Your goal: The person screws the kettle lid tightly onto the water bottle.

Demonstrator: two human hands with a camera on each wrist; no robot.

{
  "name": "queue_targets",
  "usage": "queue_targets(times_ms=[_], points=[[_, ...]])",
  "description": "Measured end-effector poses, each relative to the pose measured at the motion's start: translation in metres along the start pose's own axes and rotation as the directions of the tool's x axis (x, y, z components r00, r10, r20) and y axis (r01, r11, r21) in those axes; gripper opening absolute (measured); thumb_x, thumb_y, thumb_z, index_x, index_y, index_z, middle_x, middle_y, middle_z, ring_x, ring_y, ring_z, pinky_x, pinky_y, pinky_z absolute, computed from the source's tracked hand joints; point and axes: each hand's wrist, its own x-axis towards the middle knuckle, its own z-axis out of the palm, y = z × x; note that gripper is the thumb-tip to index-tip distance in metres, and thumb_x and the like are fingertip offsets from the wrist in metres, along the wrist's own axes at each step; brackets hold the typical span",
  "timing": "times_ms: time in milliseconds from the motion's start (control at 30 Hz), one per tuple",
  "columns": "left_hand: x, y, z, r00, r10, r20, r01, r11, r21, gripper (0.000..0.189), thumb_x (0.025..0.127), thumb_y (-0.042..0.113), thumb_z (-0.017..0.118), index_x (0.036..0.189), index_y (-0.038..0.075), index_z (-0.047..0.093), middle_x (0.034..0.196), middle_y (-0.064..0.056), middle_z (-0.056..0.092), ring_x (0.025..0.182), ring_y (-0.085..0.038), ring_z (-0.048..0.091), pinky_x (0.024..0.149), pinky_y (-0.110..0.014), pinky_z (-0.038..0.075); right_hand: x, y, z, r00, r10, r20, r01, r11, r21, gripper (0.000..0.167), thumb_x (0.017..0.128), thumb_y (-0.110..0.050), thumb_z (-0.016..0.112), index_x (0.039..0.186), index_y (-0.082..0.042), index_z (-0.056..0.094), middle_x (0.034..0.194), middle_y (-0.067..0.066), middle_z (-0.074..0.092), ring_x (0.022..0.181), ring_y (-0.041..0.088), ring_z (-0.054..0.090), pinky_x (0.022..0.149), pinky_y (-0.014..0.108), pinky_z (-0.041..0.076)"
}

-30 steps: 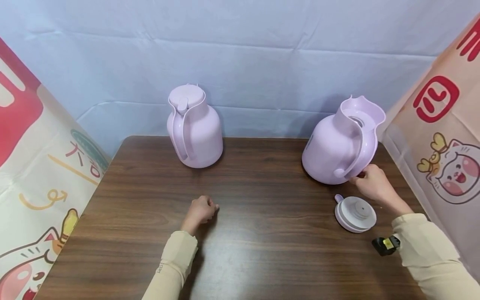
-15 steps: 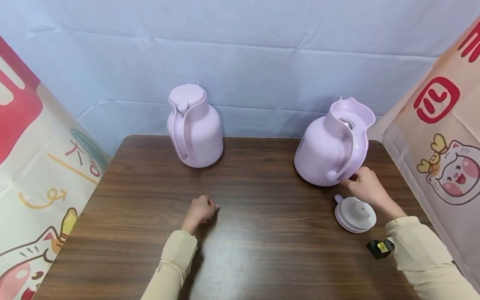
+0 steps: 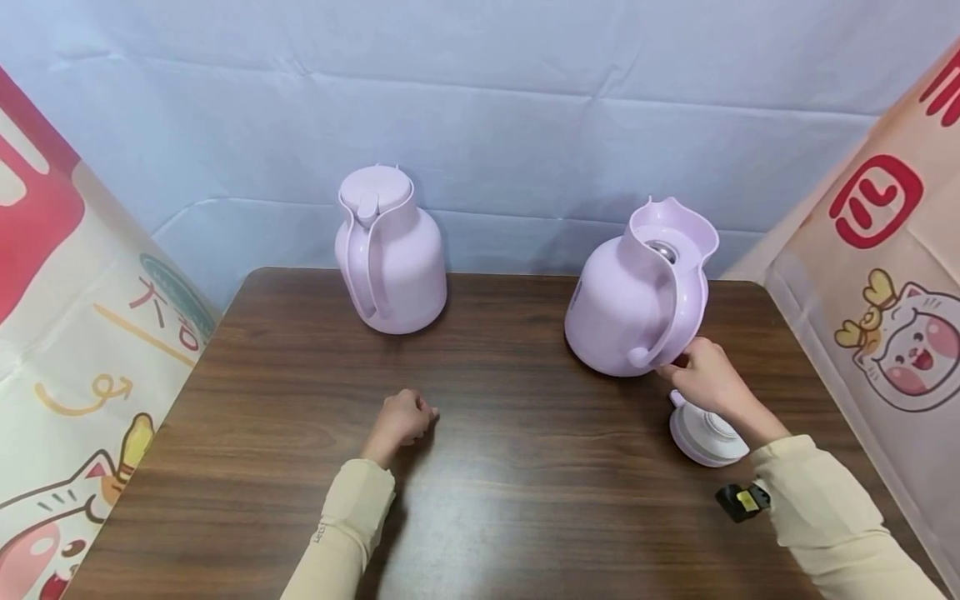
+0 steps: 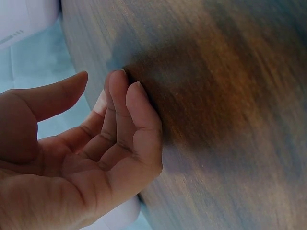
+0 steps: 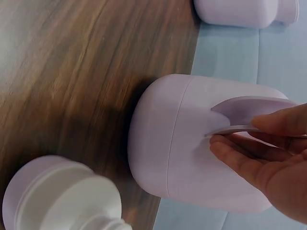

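- R hand (image 3: pixel 708 379): thumb + fingers pinching handle (image 3: pixel 688 304) of uncovered jug (image 3: pixel 611 308), low down on it.
- Uncovered jug: approx 1 o'clock on brown wood-look table (image 3: pixel 487 508), mouth facing up; can't tell if base is fully on tabletop.
- Lid (image 3: pixel 693 433): approx 3 o'clock, on table, stopper side up, partly hidden by R hand & forearm.
- L hand (image 3: pixel 403 419): approx 9 o'clock, fingers relaxed, loosely bent, by tabletop; contact unclear.
- Lidded jug (image 3: pixel 408 267): approx 11 o'clock, upright, handle twd person.
- Pale blue sheet (image 3: pixel 480 150): 12 o'clock, behind table.
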Motion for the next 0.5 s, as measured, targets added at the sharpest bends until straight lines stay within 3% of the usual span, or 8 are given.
queue_targets(times_ms=[333,500], points=[[0.001,0.0,0.0,1.0,-0.01,0.013,0.01,1.0,-0.017,0.022,0.087,0.015,0.059,0.068,0.006,0.052,0.054,-0.005,0.05,0.049,-0.016,0.049,0.045,-0.025,0.045,0.006,-0.02,0.014,0.999,-0.027,0.024,0.027,0.999,0.018,0.004,0.075,0.0,0.062,0.076,0.004,0.062,0.065,0.009,0.056,0.062,0.023,0.047,0.059,0.039,0.039],[0.001,-0.001,0.001,1.0,0.009,0.0,-0.009,1.0,0.018,0.022,0.086,0.013,0.058,0.067,0.006,0.052,0.053,-0.004,0.05,0.049,-0.015,0.049,0.045,-0.025,0.045,0.008,-0.03,0.022,0.999,-0.047,0.024,0.047,0.999,0.028,0.003,0.073,0.002,0.062,0.076,0.004,0.063,0.067,0.01,0.058,0.063,0.023,0.048,0.059,0.038,0.04]])
